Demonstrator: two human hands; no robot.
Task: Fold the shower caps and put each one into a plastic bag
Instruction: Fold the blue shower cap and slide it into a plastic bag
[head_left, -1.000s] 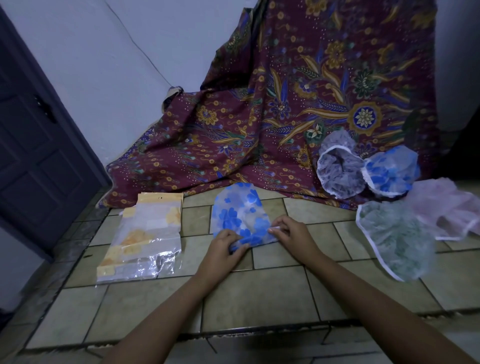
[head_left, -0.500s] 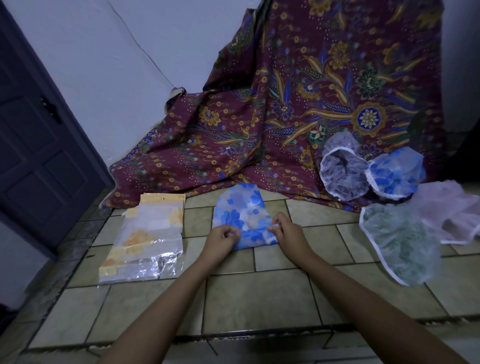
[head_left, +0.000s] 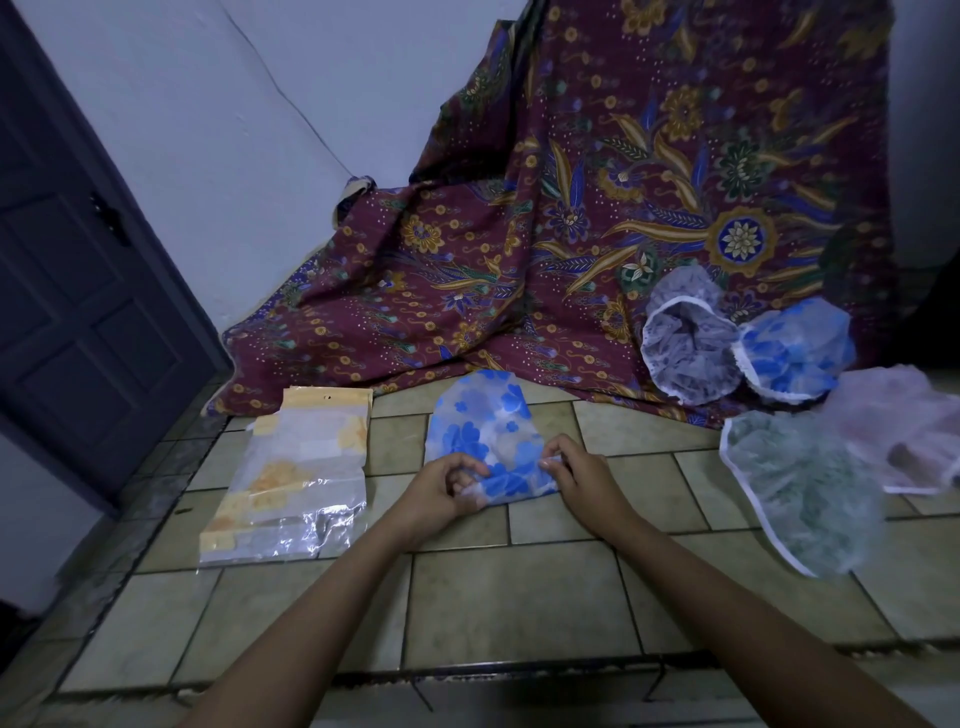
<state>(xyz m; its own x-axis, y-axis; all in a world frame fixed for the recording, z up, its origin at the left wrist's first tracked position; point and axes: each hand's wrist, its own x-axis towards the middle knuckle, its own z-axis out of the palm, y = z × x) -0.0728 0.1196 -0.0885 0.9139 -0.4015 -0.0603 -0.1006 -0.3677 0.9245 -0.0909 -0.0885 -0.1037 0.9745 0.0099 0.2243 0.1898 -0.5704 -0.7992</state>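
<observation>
Clearly the work is only in its early part. The blue flowered cap (head_left: 483, 441) lies on the tiled floor (head_left: 519, 597) in front of the person, flattened into a narrow rounded shape, and both hands pinch its near edge. The left hand (head_left: 441, 491) holds the left corner with curled fingers and the right hand (head_left: 582, 475) holds the right corner; the two hands are near each other but do not touch. It seems that a further fold is being prepared, so this cap is not yet ready for a bag. The pile of plastic bags (head_left: 296, 478) lies flat just to the left of it; whether any bag already has a cap inside cannot be told. On the right, four more caps wait unfolded: the grey cap (head_left: 685, 353) and the second blue cap (head_left: 795, 353) against the patterned cloth (head_left: 571, 234), and the green cap (head_left: 800, 493) and the pink cap (head_left: 904, 431) nearer. Probably the bagging of all five remains to be done.
</observation>
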